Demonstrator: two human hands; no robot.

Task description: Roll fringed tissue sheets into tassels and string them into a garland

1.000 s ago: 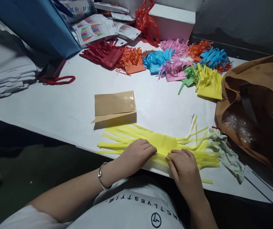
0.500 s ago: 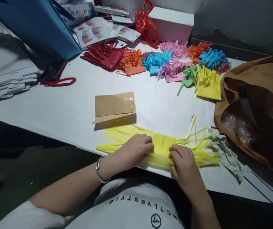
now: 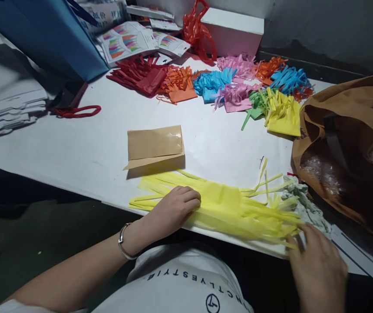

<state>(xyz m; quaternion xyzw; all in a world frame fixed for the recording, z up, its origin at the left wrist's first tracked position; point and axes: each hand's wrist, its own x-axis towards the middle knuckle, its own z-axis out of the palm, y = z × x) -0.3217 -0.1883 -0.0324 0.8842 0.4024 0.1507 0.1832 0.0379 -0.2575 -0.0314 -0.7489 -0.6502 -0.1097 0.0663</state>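
Observation:
A yellow tissue paper fringe [image 3: 220, 198] lies along the table's front edge, with a plain band in the middle and cut strips fanning out both ways. My left hand [image 3: 179, 204] presses on the band's left part, its curled fingers close together and gripping the paper near the edge. At the far right ends of the strips is my right hand [image 3: 316, 256], slightly smeared by motion. Its thumb and fingers stand apart beside the strip tips. A folded brown paper piece [image 3: 155, 143] with a shiny clear patch lies just behind the fringe.
Folded fringes in several colours, among them a yellow bundle [image 3: 284, 115], line the back. An open brown bag [image 3: 342, 100] stands at the right beside crumpled pale paper [image 3: 306, 204]. A blue bag [image 3: 59, 39] and a stack of white sheets [image 3: 7, 95] are at the left.
My right hand has left the middle band and moved right to the strip ends, its fingers opening. My left hand has shifted slightly left on the paper. The right-hand strips lie closer together.

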